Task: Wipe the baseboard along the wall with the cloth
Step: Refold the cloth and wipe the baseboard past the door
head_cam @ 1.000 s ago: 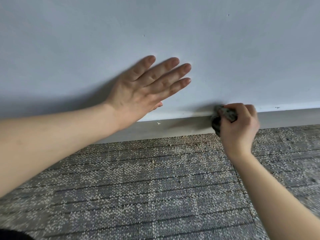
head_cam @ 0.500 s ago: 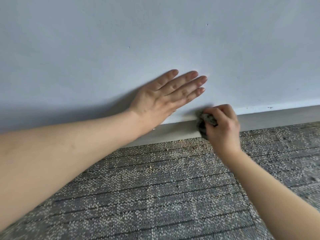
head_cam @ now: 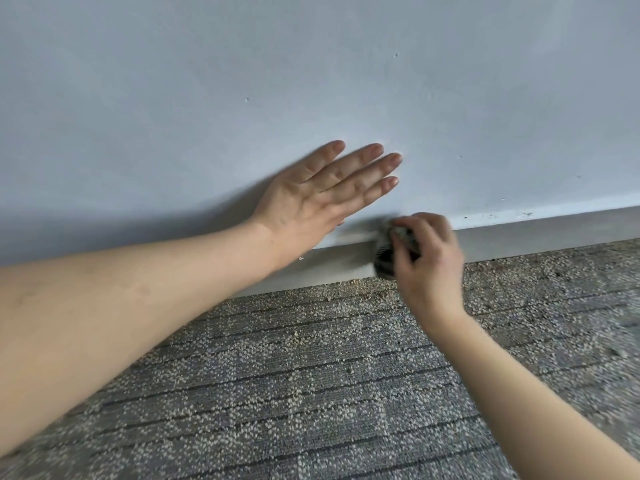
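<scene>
A grey baseboard (head_cam: 540,237) runs along the foot of the pale wall (head_cam: 311,81), sloping up to the right. My right hand (head_cam: 429,258) is closed around a dark bunched cloth (head_cam: 384,258) and presses it against the baseboard; only the cloth's left part shows past the fingers. My left hand (head_cam: 322,199) lies flat on the wall just left of the cloth, fingers spread and pointing right, its heel over the baseboard's top edge.
Grey patterned carpet (head_cam: 311,393) covers the floor up to the baseboard, with light crumbs of dust along the seam. Small specks and marks dot the wall and the top edge of the baseboard to the right.
My right hand has slid the cloth leftward along the baseboard, closer to my left hand. The left hand stays flat on the wall.
</scene>
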